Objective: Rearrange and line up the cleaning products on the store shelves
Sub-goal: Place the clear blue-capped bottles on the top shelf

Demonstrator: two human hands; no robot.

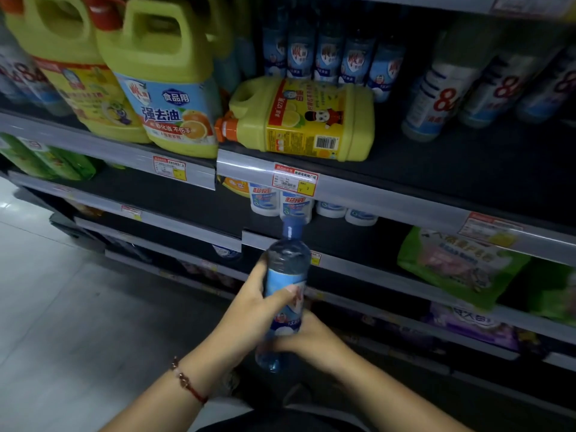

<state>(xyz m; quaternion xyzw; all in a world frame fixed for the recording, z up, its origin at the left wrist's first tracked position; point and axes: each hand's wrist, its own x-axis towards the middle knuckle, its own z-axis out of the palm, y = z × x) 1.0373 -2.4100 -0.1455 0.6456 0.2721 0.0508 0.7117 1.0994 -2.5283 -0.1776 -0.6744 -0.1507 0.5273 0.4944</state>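
Observation:
I hold a clear blue bottle [287,269] with a blue cap and light-blue label in front of the shelves, below the upper shelf. My left hand [249,304] wraps its middle from the left. My right hand [308,338] grips its lower part from the right. On the upper shelf a yellow jug [299,120] with an orange cap lies on its side near the shelf edge. Behind it stands a row of matching blue bottles [330,60]. Two upright yellow-green jugs [162,73] stand to the left.
Pale bottles marked 84 [442,98] lean at the upper right. White bottles [280,202] stand on the shelf below, green bags [452,263] to the right and at far left [50,160]. Grey shelf rail [389,198] carries price tags. Tiled floor [62,307] lies to the left.

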